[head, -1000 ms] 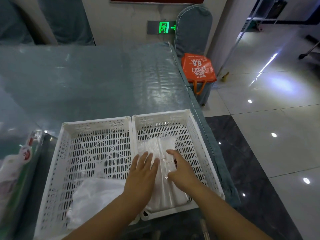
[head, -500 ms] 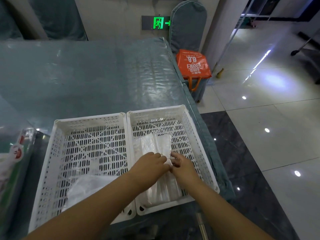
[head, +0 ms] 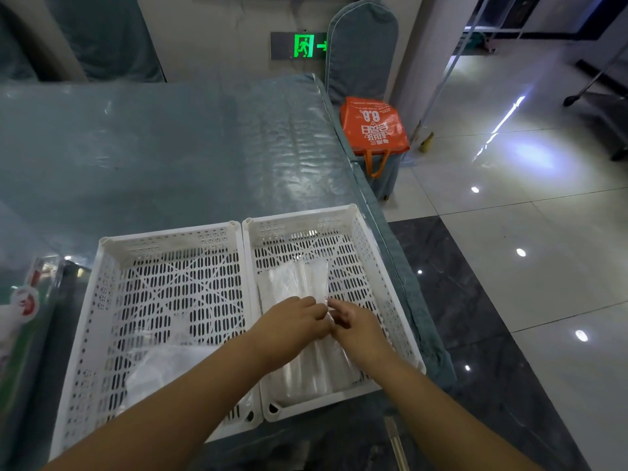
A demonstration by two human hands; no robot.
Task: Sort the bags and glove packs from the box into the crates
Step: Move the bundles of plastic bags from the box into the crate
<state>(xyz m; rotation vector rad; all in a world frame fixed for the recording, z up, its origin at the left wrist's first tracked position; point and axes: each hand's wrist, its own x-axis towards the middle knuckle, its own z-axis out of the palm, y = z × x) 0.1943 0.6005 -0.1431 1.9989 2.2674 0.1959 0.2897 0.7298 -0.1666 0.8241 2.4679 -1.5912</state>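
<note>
Now: Settling Packs In The Right Crate

Head view: left hand (head: 289, 329) and right hand (head: 353, 326), each grip pinched on clear packs (head: 299, 283) inside right crate (head: 404, 329). Probably needed next: releasing, reaching left toward box (head: 30, 311). Left crate (head: 78, 334) carried a white bag (head: 159, 368).

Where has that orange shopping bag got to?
In the head view the orange bag sits upper right, on a covered chair just past the far right corner of the table, beyond the two white crates.
</note>
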